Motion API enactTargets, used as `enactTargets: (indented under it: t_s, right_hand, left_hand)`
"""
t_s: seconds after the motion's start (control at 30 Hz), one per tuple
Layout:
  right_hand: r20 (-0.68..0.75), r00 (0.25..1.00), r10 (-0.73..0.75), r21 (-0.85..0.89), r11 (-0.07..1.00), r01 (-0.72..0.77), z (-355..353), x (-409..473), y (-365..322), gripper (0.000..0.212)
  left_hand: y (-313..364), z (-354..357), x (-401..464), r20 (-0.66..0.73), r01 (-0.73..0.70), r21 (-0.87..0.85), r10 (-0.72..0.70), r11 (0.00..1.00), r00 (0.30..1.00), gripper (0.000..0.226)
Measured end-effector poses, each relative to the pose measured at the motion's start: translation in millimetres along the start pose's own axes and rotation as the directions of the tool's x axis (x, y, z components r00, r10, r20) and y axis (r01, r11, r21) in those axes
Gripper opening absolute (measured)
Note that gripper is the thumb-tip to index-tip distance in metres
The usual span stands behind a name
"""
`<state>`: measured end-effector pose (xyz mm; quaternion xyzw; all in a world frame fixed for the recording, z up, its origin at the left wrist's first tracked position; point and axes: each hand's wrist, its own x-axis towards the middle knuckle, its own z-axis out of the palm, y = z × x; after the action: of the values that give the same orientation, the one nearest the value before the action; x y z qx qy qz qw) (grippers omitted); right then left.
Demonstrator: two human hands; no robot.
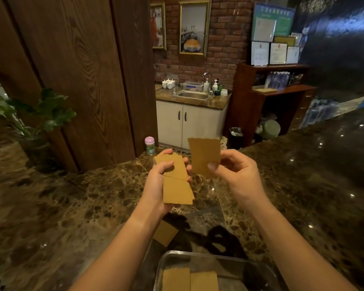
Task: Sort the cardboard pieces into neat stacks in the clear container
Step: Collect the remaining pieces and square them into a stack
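My left hand (pixel 156 181) grips a small bundle of tan cardboard pieces (pixel 177 179), fanned and slightly misaligned. Beside it, my right hand (pixel 237 171) pinches one single cardboard piece (pixel 204 156) upright between thumb and fingers. Both hands hover above the marble counter (pixel 82 206). A loose cardboard piece (pixel 165 233) lies on the counter under my left forearm. At the bottom edge stands the clear container (pixel 198 256), holding two side-by-side cardboard stacks (pixel 189 279).
A small jar with a pink lid (pixel 149 145) stands at the counter's far edge. A potted plant (pixel 36 116) is at the left. Behind the counter are a wooden pillar (pixel 82 80), a sink cabinet (pixel 193 106) and wooden shelves (pixel 277 91).
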<state>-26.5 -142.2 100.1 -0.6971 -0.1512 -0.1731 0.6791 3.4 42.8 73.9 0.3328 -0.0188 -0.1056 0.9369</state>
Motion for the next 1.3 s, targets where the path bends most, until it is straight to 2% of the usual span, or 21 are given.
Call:
enactTargets:
  t_s: [0.07, 0.17, 0.27, 0.4, 0.47, 0.6, 0.7, 0.77, 0.9, 0.93, 1.07, 1.1, 1.17, 1.23, 1.3]
  right_hand:
    - [-0.018, 0.999, 0.043, 0.038, 0.998, -0.042, 3, 0, 3, 0.024]
    - [-0.028, 0.963, 0.269, 0.268, 0.93, -0.252, 3, 4, 8, 0.024]
    - [-0.029, 0.952, 0.305, 0.289, 0.914, -0.284, 1, 2, 10, 0.026]
    - [-0.029, 0.996, 0.086, 0.102, 0.991, -0.082, 0, -4, 8, 0.028]
    - [0.016, 0.999, -0.033, -0.006, 0.999, 0.033, -1, -6, 11, 0.043]
    - [0.104, 0.988, -0.114, -0.236, 0.962, 0.136, 5, -12, 22, 0.049]
    - [0.124, 0.989, -0.086, -0.27, 0.956, 0.117, 9, -12, 26, 0.043]
    - [0.143, 0.987, -0.073, -0.29, 0.951, 0.112, 10, -11, 25, 0.039]
    - [0.265, 0.963, 0.044, -0.446, 0.891, 0.082, 16, -9, 24, 0.061]
    - [0.29, 0.953, 0.082, -0.424, 0.904, 0.051, 18, -9, 23, 0.061]
    - [0.296, 0.94, 0.167, -0.152, 0.98, -0.126, 20, -10, 15, 0.045]
    - [0.34, 0.925, 0.167, -0.179, 0.978, -0.111, 20, -11, 15, 0.047]
    - [0.48, 0.857, 0.187, -0.379, 0.925, 0.01, 23, -14, 22, 0.052]
    - [0.556, 0.807, 0.198, -0.537, 0.827, 0.167, 32, -16, 33, 0.049]
    - [0.585, 0.795, 0.159, -0.557, 0.792, 0.251, 48, -16, 41, 0.046]
  left_hand:
    - [-1, 0, 1, -0.003, 0.006, 0.02, -0.006, 1.0, 1.0, 0.028]
    - [0, 1, 1, 0.003, 0.01, 0.009, -0.01, 1.0, 1.0, 0.027]
    - [2, -2, 1, 0.001, 0.046, -0.008, -0.046, 0.999, 0.999, 0.031]
    - [5, -4, 1, -0.043, 0.142, 0.074, -0.139, 0.987, 0.989, 0.041]
    - [5, -4, 2, -0.078, 0.182, 0.099, -0.175, 0.978, 0.982, 0.047]
    - [4, -3, 0, -0.031, 0.189, 0.142, -0.186, 0.972, 0.982, 0.045]
    - [2, -3, -1, 0.037, 0.156, 0.207, -0.167, 0.966, 0.985, 0.036]
    - [1, -3, 0, 0.06, 0.167, 0.238, -0.186, 0.957, 0.981, 0.043]
    - [-6, -2, 0, 0.113, 0.16, 0.192, -0.184, 0.968, 0.976, 0.063]
    - [-8, -2, 0, 0.109, 0.129, 0.153, -0.147, 0.98, 0.983, 0.064]
    - [-11, -1, 2, 0.025, 0.028, 0.036, -0.029, 0.999, 0.999, 0.056]
    - [-11, -1, 3, 0.002, 0.031, 0.009, -0.031, 0.999, 1.0, 0.051]
    - [-8, -2, 3, -0.065, 0.104, -0.069, -0.109, 0.992, 0.992, 0.047]
    - [-5, -9, 2, -0.112, 0.196, -0.16, -0.215, 0.967, 0.97, 0.058]
    - [1, -21, -1, -0.136, 0.196, -0.194, -0.224, 0.961, 0.965, 0.067]
